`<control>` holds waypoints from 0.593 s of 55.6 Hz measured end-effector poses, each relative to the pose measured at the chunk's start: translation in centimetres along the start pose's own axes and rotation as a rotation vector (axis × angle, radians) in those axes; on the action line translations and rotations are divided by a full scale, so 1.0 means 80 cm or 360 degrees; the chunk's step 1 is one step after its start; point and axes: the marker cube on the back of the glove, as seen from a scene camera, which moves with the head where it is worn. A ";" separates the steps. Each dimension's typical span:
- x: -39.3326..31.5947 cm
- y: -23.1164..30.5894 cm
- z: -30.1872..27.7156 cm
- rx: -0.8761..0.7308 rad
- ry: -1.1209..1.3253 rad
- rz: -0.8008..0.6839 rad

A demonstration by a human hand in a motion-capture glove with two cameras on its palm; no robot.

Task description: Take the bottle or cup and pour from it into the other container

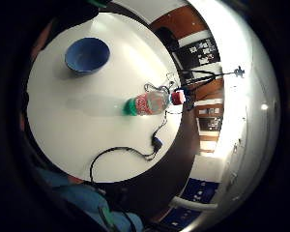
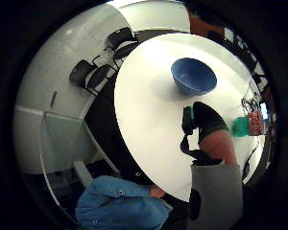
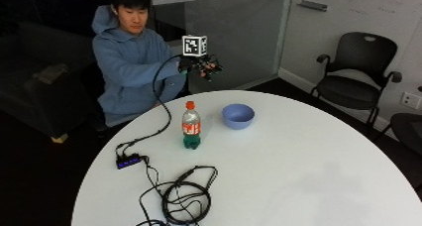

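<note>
A clear bottle [image 3: 191, 126] with a red label, orange cap and green base stands upright on the round white table [image 3: 296, 176]. A blue bowl [image 3: 238, 116] sits just to its right, a short gap away. My gloved right hand [image 3: 201, 66] hovers in the air above the table's far edge, in front of the person's chest, well behind both objects. Its fingers are loosely curled and hold nothing. From the palm I look down on the bowl [image 1: 87, 54] and the bottle [image 1: 152, 102]. The thumb side view shows the bowl [image 2: 193, 75], the bottle [image 2: 247, 125] and part of my hand [image 2: 209, 132].
A black cable runs from the hand down to a small black box [image 3: 127, 161] near the table's left edge. A coil of cables [image 3: 181, 194] lies at the near left. Black chairs [image 3: 356, 82] stand beyond the table at the right.
</note>
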 end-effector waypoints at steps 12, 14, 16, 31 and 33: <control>-0.009 0.003 -0.004 -0.0009 0.0087 -0.0205; -0.013 0.000 -0.004 -0.0001 0.0076 -0.0079; -0.015 0.001 -0.004 0.0006 0.0089 -0.0038; -0.002 0.015 -0.019 0.0201 0.0114 -0.0073; 0.001 0.024 -0.022 0.0232 0.0111 -0.0249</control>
